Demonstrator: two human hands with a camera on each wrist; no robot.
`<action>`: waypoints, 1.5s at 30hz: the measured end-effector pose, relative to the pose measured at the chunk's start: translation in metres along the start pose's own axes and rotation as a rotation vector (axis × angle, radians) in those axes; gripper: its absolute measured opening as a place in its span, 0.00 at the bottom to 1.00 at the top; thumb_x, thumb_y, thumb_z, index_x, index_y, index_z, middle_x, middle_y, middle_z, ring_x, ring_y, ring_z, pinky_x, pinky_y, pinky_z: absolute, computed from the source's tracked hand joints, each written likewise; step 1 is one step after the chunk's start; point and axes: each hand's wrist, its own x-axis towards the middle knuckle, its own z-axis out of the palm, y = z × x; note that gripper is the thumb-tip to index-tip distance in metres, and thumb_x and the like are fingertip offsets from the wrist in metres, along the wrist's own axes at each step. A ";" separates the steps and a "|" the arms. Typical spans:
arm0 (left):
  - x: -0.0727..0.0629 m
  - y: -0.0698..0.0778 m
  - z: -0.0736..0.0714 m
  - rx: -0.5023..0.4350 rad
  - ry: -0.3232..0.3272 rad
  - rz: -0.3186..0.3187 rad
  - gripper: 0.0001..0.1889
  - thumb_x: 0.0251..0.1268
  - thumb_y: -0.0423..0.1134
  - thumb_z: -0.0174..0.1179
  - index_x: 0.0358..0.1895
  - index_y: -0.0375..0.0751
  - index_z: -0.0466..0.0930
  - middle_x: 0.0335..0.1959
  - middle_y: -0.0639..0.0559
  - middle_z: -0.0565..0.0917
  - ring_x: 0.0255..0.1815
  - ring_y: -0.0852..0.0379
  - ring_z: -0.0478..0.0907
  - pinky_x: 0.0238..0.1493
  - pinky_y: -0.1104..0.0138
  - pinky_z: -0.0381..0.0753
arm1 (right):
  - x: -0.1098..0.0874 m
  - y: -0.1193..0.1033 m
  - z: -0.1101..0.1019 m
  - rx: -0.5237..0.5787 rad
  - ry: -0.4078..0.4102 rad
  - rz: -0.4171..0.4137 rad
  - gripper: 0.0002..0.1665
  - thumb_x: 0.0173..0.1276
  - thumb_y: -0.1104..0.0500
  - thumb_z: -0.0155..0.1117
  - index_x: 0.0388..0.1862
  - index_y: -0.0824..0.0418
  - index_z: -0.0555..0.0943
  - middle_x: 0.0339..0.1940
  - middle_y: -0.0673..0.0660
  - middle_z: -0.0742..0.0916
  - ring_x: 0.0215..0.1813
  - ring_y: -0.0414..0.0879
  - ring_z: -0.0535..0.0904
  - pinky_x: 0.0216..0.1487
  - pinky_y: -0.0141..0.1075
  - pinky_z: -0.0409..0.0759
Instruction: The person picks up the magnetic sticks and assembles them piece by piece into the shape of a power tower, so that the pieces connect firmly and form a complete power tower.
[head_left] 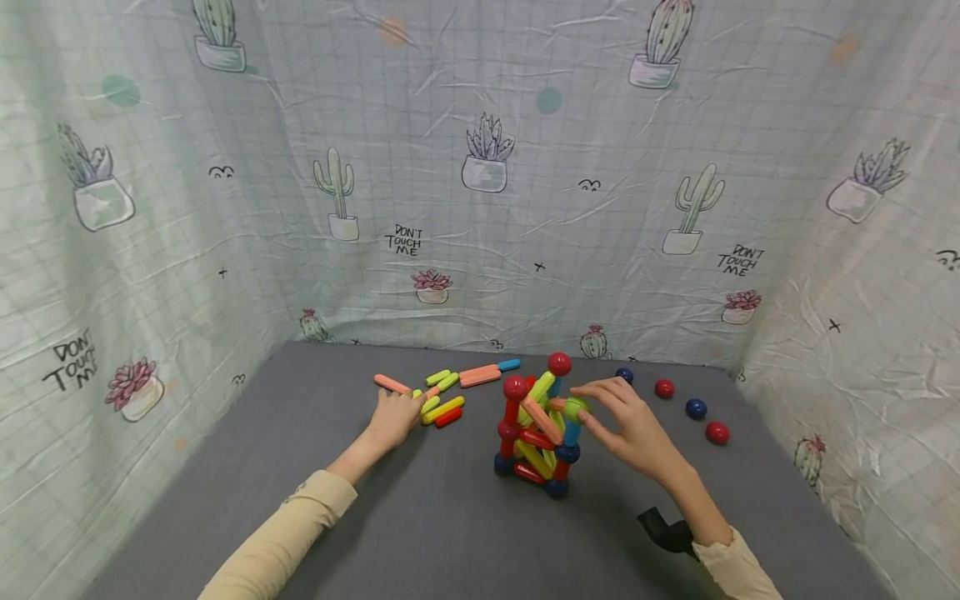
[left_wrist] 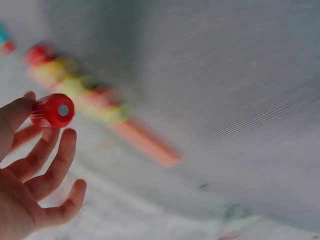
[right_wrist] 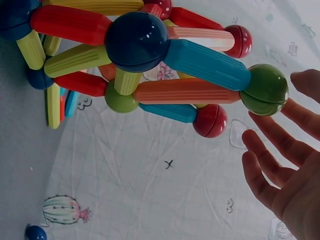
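Note:
A red magnetic stick [left_wrist: 46, 111] with a round metal end is pinched between the thumb and fingertips of my left hand [left_wrist: 35, 165]. In the head view this left hand [head_left: 393, 417] is over the left end of a group of loose sticks [head_left: 442, 410]. A tower of magnetic sticks and balls [head_left: 536, 442] stands to its right. My right hand [head_left: 630, 425] holds a green ball [head_left: 576, 408] at the tower's upper right corner, thumb and fingers about it. In the right wrist view, blue [right_wrist: 207, 65] and orange sticks [right_wrist: 187, 92] meet that green ball.
Loose red [head_left: 664, 388] and blue balls [head_left: 696, 408] lie on the grey table to the right of the tower. Orange sticks [head_left: 480, 375] lie at the back, left of the tower. A dark curved object [head_left: 663, 531] is beside the right forearm. A printed curtain surrounds the table.

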 end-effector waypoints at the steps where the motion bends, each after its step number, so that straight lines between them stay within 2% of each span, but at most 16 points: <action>1: 0.005 0.002 -0.010 -0.038 0.018 0.003 0.08 0.55 0.41 0.60 0.32 0.40 0.76 0.21 0.47 0.74 0.19 0.51 0.70 0.28 0.56 0.66 | 0.000 0.000 0.000 0.000 0.001 -0.005 0.20 0.52 0.64 0.67 0.46 0.57 0.78 0.44 0.49 0.81 0.46 0.40 0.71 0.42 0.37 0.73; 4: 0.020 0.016 -0.053 -0.176 0.126 0.055 0.10 0.53 0.42 0.60 0.31 0.41 0.73 0.25 0.49 0.72 0.23 0.55 0.71 0.33 0.57 0.65 | -0.001 0.000 -0.001 -0.001 0.003 -0.019 0.20 0.51 0.64 0.67 0.45 0.58 0.79 0.44 0.49 0.81 0.45 0.40 0.71 0.42 0.36 0.73; 6: 0.028 0.032 -0.083 -0.250 0.243 0.146 0.08 0.53 0.41 0.60 0.32 0.43 0.73 0.27 0.51 0.73 0.26 0.57 0.71 0.38 0.56 0.65 | 0.000 0.000 -0.002 0.003 0.002 -0.019 0.20 0.51 0.64 0.67 0.46 0.57 0.78 0.44 0.49 0.81 0.45 0.39 0.71 0.42 0.36 0.73; 8: 0.035 0.051 -0.110 -0.268 0.374 0.263 0.08 0.51 0.41 0.62 0.34 0.45 0.74 0.30 0.52 0.73 0.31 0.57 0.73 0.45 0.53 0.64 | 0.000 0.000 -0.002 0.009 0.001 -0.020 0.21 0.51 0.64 0.67 0.46 0.56 0.78 0.44 0.48 0.81 0.46 0.39 0.71 0.42 0.36 0.73; 10: 0.040 0.071 -0.129 -0.230 0.467 0.378 0.10 0.51 0.40 0.63 0.37 0.48 0.75 0.33 0.52 0.74 0.36 0.58 0.73 0.48 0.53 0.62 | 0.001 0.001 -0.002 0.017 -0.002 -0.022 0.21 0.52 0.64 0.66 0.47 0.55 0.78 0.44 0.48 0.81 0.46 0.39 0.71 0.42 0.36 0.73; 13: 0.045 0.094 -0.144 -0.062 0.527 0.509 0.13 0.52 0.40 0.63 0.41 0.51 0.73 0.36 0.53 0.74 0.40 0.57 0.71 0.48 0.54 0.59 | 0.002 0.002 -0.001 0.030 -0.013 -0.022 0.21 0.53 0.64 0.66 0.47 0.55 0.77 0.44 0.49 0.81 0.46 0.40 0.71 0.43 0.36 0.73; 15: 0.049 0.106 -0.145 0.045 0.527 0.561 0.13 0.55 0.40 0.60 0.43 0.53 0.71 0.37 0.54 0.75 0.41 0.57 0.70 0.48 0.57 0.60 | 0.003 0.003 0.000 0.037 -0.021 -0.020 0.20 0.54 0.64 0.65 0.48 0.56 0.77 0.45 0.49 0.81 0.46 0.40 0.71 0.43 0.36 0.73; 17: 0.052 0.114 -0.142 0.103 0.508 0.597 0.12 0.58 0.41 0.57 0.45 0.53 0.71 0.38 0.55 0.75 0.41 0.57 0.69 0.49 0.60 0.63 | 0.003 0.003 0.001 0.042 -0.028 -0.016 0.20 0.54 0.64 0.65 0.48 0.57 0.77 0.45 0.49 0.81 0.47 0.40 0.71 0.43 0.37 0.73; 21: 0.060 0.123 -0.132 0.063 0.441 0.645 0.10 0.60 0.42 0.54 0.44 0.51 0.70 0.39 0.54 0.74 0.38 0.58 0.71 0.44 0.68 0.68 | 0.002 0.004 0.003 0.046 -0.038 -0.009 0.20 0.54 0.63 0.65 0.48 0.57 0.77 0.44 0.49 0.81 0.47 0.40 0.71 0.43 0.38 0.74; 24: 0.063 0.125 -0.128 0.035 0.415 0.667 0.09 0.59 0.43 0.55 0.42 0.49 0.69 0.35 0.55 0.73 0.35 0.60 0.70 0.40 0.71 0.68 | 0.002 0.004 0.003 0.041 -0.041 -0.009 0.21 0.53 0.63 0.66 0.48 0.57 0.77 0.44 0.49 0.81 0.46 0.39 0.71 0.44 0.37 0.74; 30: 0.066 0.128 -0.127 0.050 0.402 0.680 0.08 0.61 0.45 0.52 0.39 0.48 0.69 0.29 0.56 0.69 0.30 0.63 0.65 0.34 0.73 0.61 | 0.001 0.003 -0.001 0.033 -0.045 0.004 0.23 0.50 0.62 0.68 0.48 0.58 0.77 0.45 0.49 0.81 0.46 0.40 0.71 0.43 0.37 0.74; 33: 0.067 0.129 -0.128 0.071 0.404 0.680 0.08 0.60 0.46 0.52 0.38 0.48 0.70 0.28 0.57 0.70 0.29 0.64 0.65 0.35 0.71 0.59 | 0.001 0.003 -0.002 0.033 -0.052 0.016 0.24 0.50 0.62 0.69 0.48 0.58 0.77 0.45 0.49 0.81 0.46 0.40 0.71 0.43 0.37 0.75; 36: 0.066 0.130 -0.127 0.077 0.405 0.680 0.09 0.59 0.47 0.53 0.38 0.49 0.71 0.29 0.57 0.71 0.30 0.64 0.67 0.38 0.68 0.59 | -0.001 0.004 -0.003 0.037 -0.054 0.022 0.23 0.50 0.62 0.69 0.48 0.58 0.77 0.45 0.50 0.81 0.46 0.41 0.71 0.43 0.38 0.75; 41: 0.063 0.130 -0.124 0.063 0.363 0.692 0.09 0.59 0.46 0.55 0.41 0.51 0.72 0.35 0.58 0.76 0.36 0.64 0.72 0.45 0.64 0.63 | -0.004 0.005 -0.004 0.046 -0.046 0.029 0.22 0.50 0.63 0.68 0.47 0.58 0.77 0.44 0.49 0.81 0.44 0.41 0.72 0.42 0.36 0.74; 43: 0.062 0.130 -0.122 0.058 0.364 0.685 0.11 0.59 0.47 0.55 0.44 0.51 0.73 0.39 0.59 0.77 0.40 0.63 0.73 0.47 0.64 0.64 | -0.005 0.005 -0.004 0.052 -0.045 0.030 0.22 0.50 0.63 0.68 0.47 0.58 0.77 0.44 0.49 0.81 0.44 0.40 0.71 0.41 0.34 0.74; 45: 0.062 0.129 -0.121 0.038 0.392 0.660 0.14 0.58 0.50 0.55 0.45 0.51 0.74 0.40 0.58 0.78 0.41 0.63 0.73 0.47 0.64 0.65 | -0.006 0.005 -0.004 0.061 -0.049 0.031 0.23 0.51 0.63 0.68 0.48 0.58 0.76 0.44 0.49 0.80 0.45 0.41 0.72 0.41 0.35 0.75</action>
